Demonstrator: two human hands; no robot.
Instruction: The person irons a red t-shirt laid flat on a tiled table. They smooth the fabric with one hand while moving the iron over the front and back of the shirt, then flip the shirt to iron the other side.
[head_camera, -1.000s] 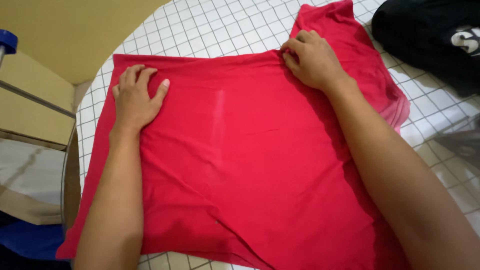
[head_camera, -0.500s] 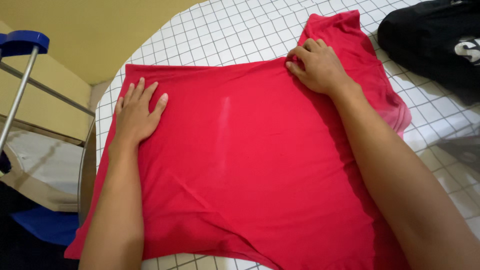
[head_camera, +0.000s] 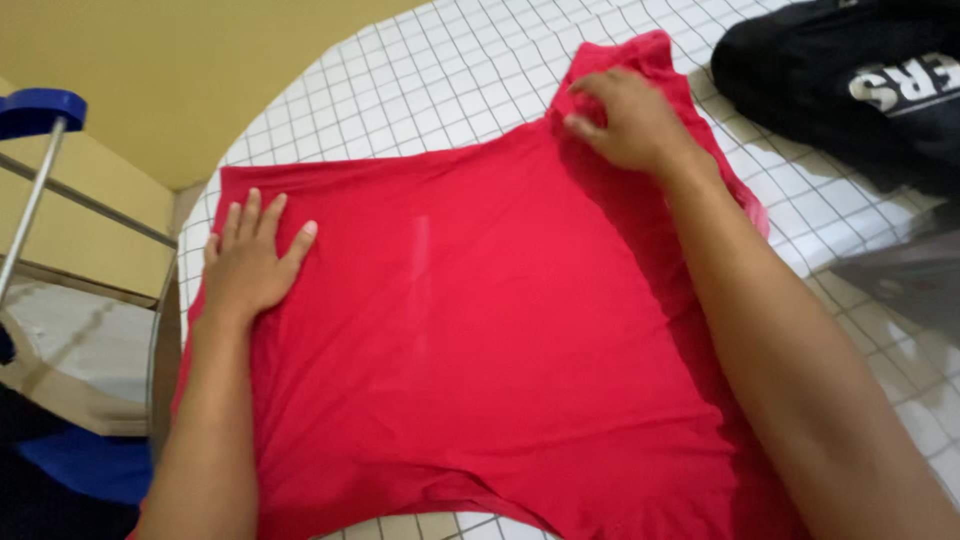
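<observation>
A red garment lies spread flat over the round worktop, which is covered in a white cloth with a dark grid, and it takes up most of the surface from the near edge up toward the middle.

The left hand rests palm down on the fabric near its far left corner, fingers spread and flat, gripping nothing. Compared with a second ago it sits a little lower and closer to the left edge of the cloth, though some of that shift may come from the head camera tilting.

The right hand has moved more plainly. Half a second ago it was pinching the top edge where the body of the garment meets the sleeve; now it has travelled up and outward onto the sleeve part, and the top edge rises toward it in a slope instead of lying straight. The fingers are curled down into the fabric; whether they hold a fold of it or only press on it is hard to tell, since the hand is slightly blurred.

A black garment with pale lettering lies well apart at the far right, and a blue-topped metal frame stands off the left side.
</observation>
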